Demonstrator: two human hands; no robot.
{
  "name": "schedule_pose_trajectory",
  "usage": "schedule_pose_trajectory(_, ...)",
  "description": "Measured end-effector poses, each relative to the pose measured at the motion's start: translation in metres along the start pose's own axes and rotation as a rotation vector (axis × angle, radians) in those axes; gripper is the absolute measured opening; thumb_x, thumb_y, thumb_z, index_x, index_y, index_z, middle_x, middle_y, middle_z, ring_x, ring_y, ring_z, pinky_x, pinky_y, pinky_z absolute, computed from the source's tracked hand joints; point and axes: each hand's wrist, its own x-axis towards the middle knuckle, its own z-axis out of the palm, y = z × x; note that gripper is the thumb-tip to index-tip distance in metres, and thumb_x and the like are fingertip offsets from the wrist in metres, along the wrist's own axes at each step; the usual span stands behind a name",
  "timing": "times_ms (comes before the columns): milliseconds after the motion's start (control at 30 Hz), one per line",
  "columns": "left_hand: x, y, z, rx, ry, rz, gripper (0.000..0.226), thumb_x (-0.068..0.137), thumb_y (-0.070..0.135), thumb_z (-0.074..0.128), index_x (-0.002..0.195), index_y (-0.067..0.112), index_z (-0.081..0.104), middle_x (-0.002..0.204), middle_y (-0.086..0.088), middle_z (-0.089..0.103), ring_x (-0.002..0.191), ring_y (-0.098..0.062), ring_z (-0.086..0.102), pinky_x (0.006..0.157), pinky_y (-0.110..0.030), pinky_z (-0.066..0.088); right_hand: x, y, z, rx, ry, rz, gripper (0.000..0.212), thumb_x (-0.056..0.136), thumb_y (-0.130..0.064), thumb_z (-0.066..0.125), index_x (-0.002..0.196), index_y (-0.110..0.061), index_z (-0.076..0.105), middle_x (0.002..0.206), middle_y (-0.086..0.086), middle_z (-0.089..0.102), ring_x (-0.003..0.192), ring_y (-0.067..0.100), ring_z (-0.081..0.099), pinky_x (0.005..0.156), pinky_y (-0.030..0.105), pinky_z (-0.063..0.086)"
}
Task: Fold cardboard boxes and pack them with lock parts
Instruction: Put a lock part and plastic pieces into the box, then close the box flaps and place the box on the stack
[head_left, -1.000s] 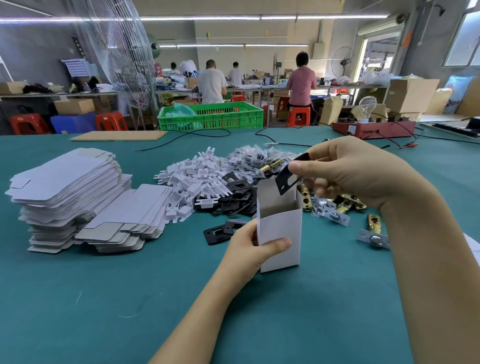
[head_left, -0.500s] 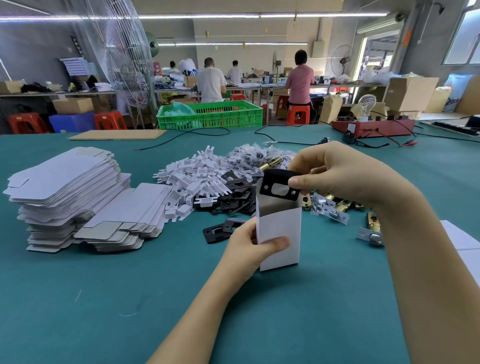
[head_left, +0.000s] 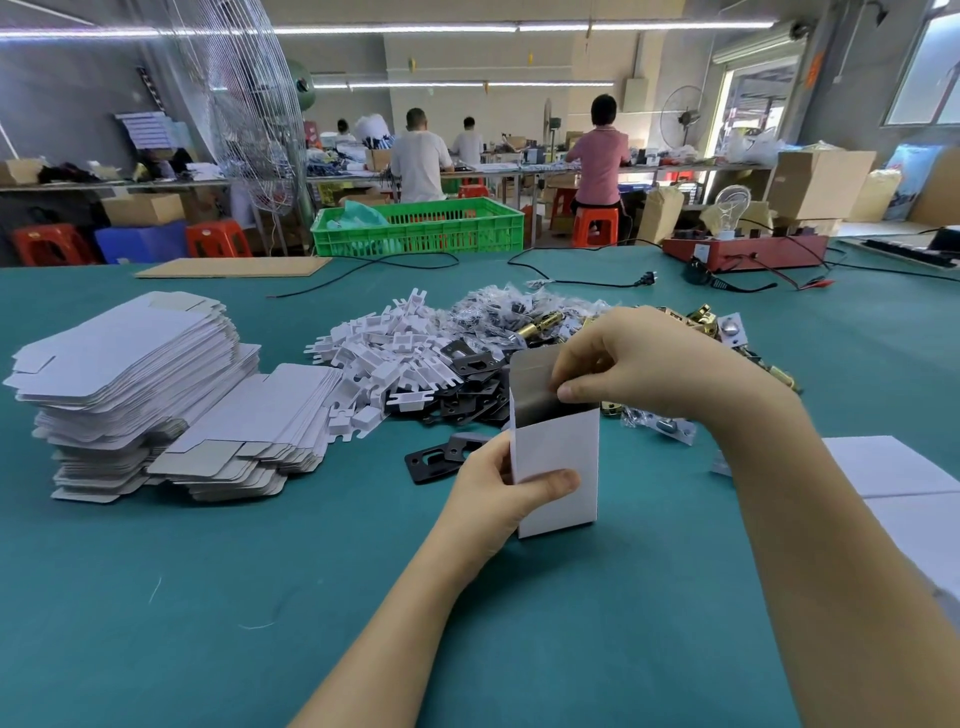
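**Plate gone into the box**

The white box stands upright on the teal counter, top flap up. Left hand grips its left wall, thumb across the front. Right hand is at the box mouth, thumb & fingers pinched at the top edge; half a sec ago it held a black plate over the opening, now no plate shows, so it's prob. inside, tho the view into the box is dark. Whether that grip has hold of anything I can't tell.

That means one part packed. More black plates lie just behind the box, brass parts behind-right, flat box blanks well to its left.
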Motion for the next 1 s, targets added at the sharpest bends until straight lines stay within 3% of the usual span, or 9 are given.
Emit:
schedule_pose_trajectory(133, -0.001, 0.001, 0.001, 0.011, 0.000, 0.006, 0.035, 0.069, 0.022, 0.080, 0.097, 0.042, 0.073, 0.103, 0.006, 0.075, 0.095, -0.012, 0.070, 0.075, -0.021, 0.055, -0.003, 0.006, -0.007, 0.005, 0.018, 0.004, 0.009, 0.081, -0.023, 0.074, 0.086, -0.031, 0.073, 0.081, -0.015, 0.071, 0.069, -0.002, 0.062, 0.059, 0.010, 0.044)
schedule_pose_trajectory(233, -0.001, 0.002, 0.001, 0.012, -0.006, 0.011, 0.035, 0.070, 0.021, 0.080, 0.097, 0.043, 0.073, 0.102, 0.008, 0.075, 0.094, -0.010, 0.070, 0.074, -0.020, 0.054, -0.004, 0.010, -0.010, 0.025, 0.068, -0.008, 0.007, 0.082, -0.022, 0.073, 0.084, -0.029, 0.074, 0.077, -0.016, 0.069, 0.067, -0.010, 0.058, 0.065, 0.015, 0.045)
schedule_pose_trajectory(333, -0.001, 0.001, 0.000, 0.004, 0.005, 0.004, 0.037, 0.070, 0.020, 0.080, 0.100, 0.040, 0.072, 0.104, 0.006, 0.075, 0.097, -0.012, 0.070, 0.075, -0.021, 0.055, -0.006, 0.012, -0.012, 0.079, 0.134, 0.007, 0.005, 0.085, -0.026, 0.070, 0.083, -0.027, 0.075, 0.075, -0.011, 0.070, 0.067, -0.001, 0.061, 0.066, 0.021, 0.048)
schedule_pose_trajectory(400, 0.000, 0.000, 0.000, -0.007, 0.008, -0.002, 0.037, 0.070, 0.020, 0.080, 0.101, 0.037, 0.072, 0.105, 0.005, 0.075, 0.097, -0.013, 0.070, 0.075, -0.020, 0.054, -0.006, 0.015, -0.010, 0.142, 0.197, 0.053, 0.016, 0.088, -0.035, 0.065, 0.083, -0.022, 0.074, 0.073, -0.004, 0.070, 0.068, 0.009, 0.063, 0.065, 0.027, 0.050)
schedule_pose_trajectory(600, -0.001, 0.002, -0.001, -0.070, -0.005, -0.016, 0.034, 0.069, 0.015, 0.080, 0.098, 0.032, 0.074, 0.101, 0.003, 0.076, 0.091, -0.010, 0.071, 0.070, -0.017, 0.053, -0.004, 0.024, 0.025, 0.700, 0.297, 0.245, 0.038, 0.098, -0.041, 0.048, 0.080, -0.012, 0.065, 0.066, -0.007, 0.064, 0.059, 0.003, 0.062, 0.058, 0.019, 0.048)
schedule_pose_trajectory(733, 0.000, 0.001, 0.000, -0.034, 0.003, -0.001, 0.033, 0.067, 0.013, 0.080, 0.093, 0.032, 0.076, 0.098, 0.002, 0.077, 0.088, -0.010, 0.071, 0.070, -0.018, 0.054, -0.009, 0.030, 0.066, 0.998, 0.318, 0.350, 0.050, 0.095, -0.053, 0.044, 0.101, -0.006, 0.061, 0.088, 0.004, 0.069, 0.079, 0.019, 0.062, 0.077, 0.039, 0.053)
schedule_pose_trajectory(800, 0.001, -0.001, 0.001, -0.029, 0.014, 0.001, 0.033, 0.066, 0.014, 0.080, 0.092, 0.032, 0.075, 0.097, 0.003, 0.077, 0.088, -0.010, 0.072, 0.070, -0.019, 0.054, -0.016, 0.030, 0.085, 1.128, 0.294, 0.368, 0.049, 0.096, -0.056, 0.039, 0.108, -0.017, 0.067, 0.101, 0.003, 0.073, 0.083, 0.018, 0.067, 0.075, 0.035, 0.055)
schedule_pose_trajectory(900, 0.000, -0.002, 0.003, 0.008, 0.020, 0.005, 0.037, 0.068, 0.018, 0.079, 0.102, 0.031, 0.070, 0.101, 0.005, 0.076, 0.094, -0.011, 0.071, 0.075, -0.021, 0.056, -0.026, 0.030, 0.104, 1.192, 0.306, 0.374, 0.045, 0.094, -0.060, 0.036, 0.097, -0.036, 0.074, 0.100, -0.005, 0.075, 0.084, 0.007, 0.070, 0.062, 0.020, 0.051)
schedule_pose_trajectory(1000, -0.001, -0.002, 0.008, 0.077, 0.063, 0.042, 0.047, 0.072, 0.020, 0.077, 0.114, 0.028, 0.058, 0.108, 0.003, 0.071, 0.099, -0.008, 0.067, 0.084, -0.024, 0.055, -0.031, 0.030, 0.117, 1.242, 0.338, 0.355, 0.050, 0.080, -0.071, 0.041, 0.104, -0.038, 0.071, 0.106, -0.005, 0.073, 0.095, 0.010, 0.069, 0.072, 0.026, 0.053)
